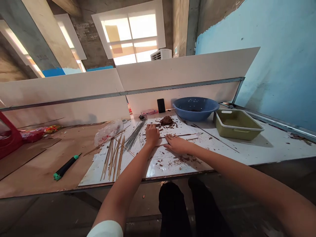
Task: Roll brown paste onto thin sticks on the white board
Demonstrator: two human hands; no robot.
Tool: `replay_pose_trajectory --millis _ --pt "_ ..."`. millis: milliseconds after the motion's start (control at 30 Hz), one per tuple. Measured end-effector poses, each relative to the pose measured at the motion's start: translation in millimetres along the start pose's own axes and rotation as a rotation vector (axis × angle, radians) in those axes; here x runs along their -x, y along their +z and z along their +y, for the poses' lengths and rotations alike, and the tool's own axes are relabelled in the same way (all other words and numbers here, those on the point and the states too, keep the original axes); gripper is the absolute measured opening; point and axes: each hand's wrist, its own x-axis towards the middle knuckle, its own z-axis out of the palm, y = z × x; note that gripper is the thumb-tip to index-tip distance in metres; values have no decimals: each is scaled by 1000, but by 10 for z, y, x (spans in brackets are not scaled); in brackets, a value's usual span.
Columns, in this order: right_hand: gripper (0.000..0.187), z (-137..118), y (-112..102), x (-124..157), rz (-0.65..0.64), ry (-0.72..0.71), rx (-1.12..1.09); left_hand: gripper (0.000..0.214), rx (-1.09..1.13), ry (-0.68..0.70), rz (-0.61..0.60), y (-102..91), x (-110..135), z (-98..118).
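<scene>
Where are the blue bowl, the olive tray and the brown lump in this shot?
Blue bowl (196, 116), head view, outer front wall.
Olive tray (237, 134), head view, front wall.
Brown lump (166, 120), head view, top.

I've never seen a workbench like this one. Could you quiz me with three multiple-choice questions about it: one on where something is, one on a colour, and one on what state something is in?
1. Where does the brown lump lie?
A. On the floor
B. On the white board on the table
C. On the person's knee

2. What colour is the body of the tray?
A. Red
B. Olive green
C. Blue

3. How are the left hand and the right hand placed?
A. Both resting on the board
B. Both raised high above the table
C. Both hanging below the table

Answers:
1. B, as the lump sits toward the far part of the board, with crumbs around it.
2. B, as its olive-green body shows inside a white rim.
3. A, as both arms reach forward and both hands lie on the board.
</scene>
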Motion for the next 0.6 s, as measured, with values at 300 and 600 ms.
replay_pose_trajectory --millis 300,600 --pt "79 11 -109 -384 0 108 11 29 18 -2 16 -2 17 -9" --pt "87 -62 23 55 -18 41 -24 29 26 -16 14 38 -4 -24"
